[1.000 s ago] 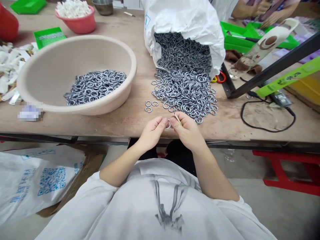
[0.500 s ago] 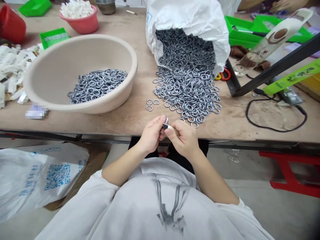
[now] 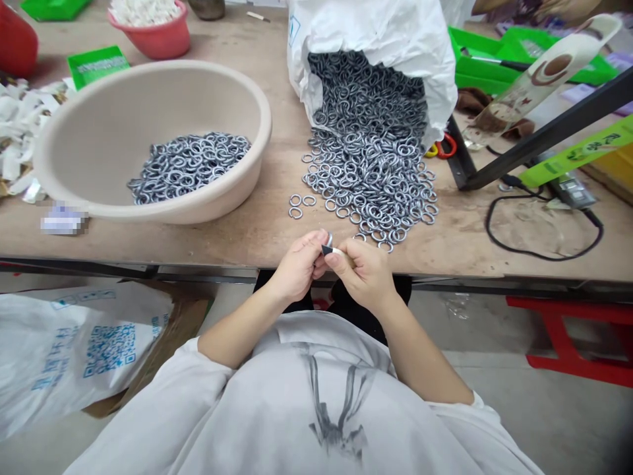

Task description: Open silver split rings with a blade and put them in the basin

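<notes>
At the table's front edge my left hand (image 3: 299,265) pinches a small grey metal ring (image 3: 330,238), which peeks out above the fingertips. My right hand (image 3: 366,272) is closed on a small tool with a dark, slanted blade-like tip (image 3: 327,250) and a pale part behind it; the fingers cover the rest. That tip sits right beside the ring, though whether they touch is hard to see. Just beyond the hands a pile of grey rings (image 3: 368,168) spills from a white sack (image 3: 370,30). To the left, a large beige basin (image 3: 148,214) contains many similar rings.
Several loose rings (image 3: 295,213) lie left of the pile. A black metal bar (image 3: 544,132) slants across the right, near a looped black cable (image 3: 534,257) and a patterned bottle (image 3: 548,76). White pieces (image 3: 20,132) are heaped at far left. A red stool (image 3: 573,343) stands below right.
My hands keep nearly the same pose, with the dark tip still beside the ring. The view has shifted slightly, and the basin and left-side objects appear a little further left and up.
</notes>
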A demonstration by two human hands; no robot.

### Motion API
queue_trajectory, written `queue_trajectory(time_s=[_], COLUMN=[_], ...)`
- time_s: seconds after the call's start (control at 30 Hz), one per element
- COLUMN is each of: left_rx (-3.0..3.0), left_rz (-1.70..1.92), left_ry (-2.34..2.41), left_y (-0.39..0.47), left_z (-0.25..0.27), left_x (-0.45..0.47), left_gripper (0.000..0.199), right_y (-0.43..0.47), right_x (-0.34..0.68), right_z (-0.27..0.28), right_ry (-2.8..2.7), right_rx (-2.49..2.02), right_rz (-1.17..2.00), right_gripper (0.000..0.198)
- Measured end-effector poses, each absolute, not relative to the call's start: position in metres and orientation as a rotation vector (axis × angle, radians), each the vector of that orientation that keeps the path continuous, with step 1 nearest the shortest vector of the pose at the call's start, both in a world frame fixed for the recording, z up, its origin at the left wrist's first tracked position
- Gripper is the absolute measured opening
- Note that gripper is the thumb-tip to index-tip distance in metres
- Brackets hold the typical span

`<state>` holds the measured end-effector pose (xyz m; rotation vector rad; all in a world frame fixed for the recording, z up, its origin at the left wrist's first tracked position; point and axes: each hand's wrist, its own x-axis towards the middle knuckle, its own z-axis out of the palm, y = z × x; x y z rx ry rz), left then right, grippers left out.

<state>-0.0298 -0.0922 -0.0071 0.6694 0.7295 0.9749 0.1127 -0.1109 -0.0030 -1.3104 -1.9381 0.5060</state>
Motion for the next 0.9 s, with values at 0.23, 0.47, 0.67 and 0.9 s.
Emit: queue_trajectory(time_s=[0.23,0.47,0.67,0.9], left_rx=[0.859,0.793,0.668,0.889], left_rz=[0.849,1.112,1.214,1.113], left_ry=[0.659,0.940,0.954,0.917], left_y=[-0.109,-0.098,-0.089,-0.076], left_z=[-0.012,-0.008,-0.008,-0.010], left_x=[-0.054,-0.091,-0.098,-0.069], left_gripper=[0.052,0.036,0.029,0.036], right_y=[-0.064,-0.028,-0.027,-0.063], right_x=[0.121,0.061,0.072,0.111], right_z=[-0.012,-0.001,-0.005,0.005], right_ry=[-1.764,-2.349,-2.243,-1.775], right_rx=[-1.719,-1.650,-1.763,-1.323], right_rz=[0.408,0.339,0.363,0.945], right_gripper=[0.046,0.029,0.023,0.017])
